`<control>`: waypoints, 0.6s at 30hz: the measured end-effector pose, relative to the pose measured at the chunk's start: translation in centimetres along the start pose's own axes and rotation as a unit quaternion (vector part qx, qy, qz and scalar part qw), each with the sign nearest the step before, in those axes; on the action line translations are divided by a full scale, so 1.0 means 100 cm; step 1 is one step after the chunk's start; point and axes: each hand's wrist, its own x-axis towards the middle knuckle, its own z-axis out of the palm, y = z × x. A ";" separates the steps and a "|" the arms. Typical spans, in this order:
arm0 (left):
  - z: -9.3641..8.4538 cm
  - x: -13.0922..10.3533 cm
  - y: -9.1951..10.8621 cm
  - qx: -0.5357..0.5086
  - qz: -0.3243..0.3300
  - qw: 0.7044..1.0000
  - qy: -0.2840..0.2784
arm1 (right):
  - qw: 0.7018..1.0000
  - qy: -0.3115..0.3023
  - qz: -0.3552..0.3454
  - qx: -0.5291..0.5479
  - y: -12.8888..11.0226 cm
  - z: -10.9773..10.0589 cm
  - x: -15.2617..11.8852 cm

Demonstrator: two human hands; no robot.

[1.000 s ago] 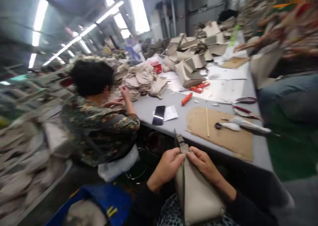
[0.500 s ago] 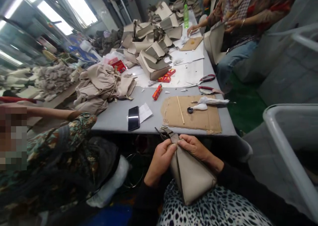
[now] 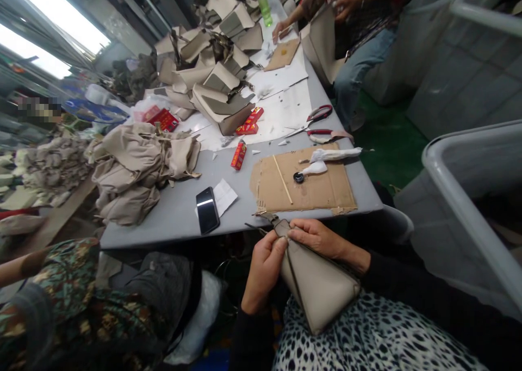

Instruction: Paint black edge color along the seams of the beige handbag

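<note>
**Pinching the top corner of the beige bag**

Your left hand and right hand meet at lower centre of the frame, fingers pressed together on the upper corner of the beige leather bag resting on your lap. You appear to be working its strap tab. Just above lies the cardboard sheet on the grey table; keep both grips firm.

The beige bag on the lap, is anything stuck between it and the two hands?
Nothing visible is. The left hand and the right hand both pinch the top corner of the beige bag directly, fingers on the leather. The table and its cardboard sheet lie beyond the hands, not between.
</note>
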 end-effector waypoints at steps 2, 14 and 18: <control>0.000 0.001 0.001 0.003 -0.005 1.000 -0.002 | 1.000 -0.001 -0.001 -0.003 -0.001 -0.001 0.000; 0.000 0.000 0.001 0.012 -0.011 1.000 0.008 | 1.000 -0.002 -0.001 -0.008 -0.003 -0.001 0.000; 0.001 0.000 0.002 0.008 -0.011 1.000 0.012 | 1.000 -0.002 -0.004 -0.006 -0.002 0.000 0.000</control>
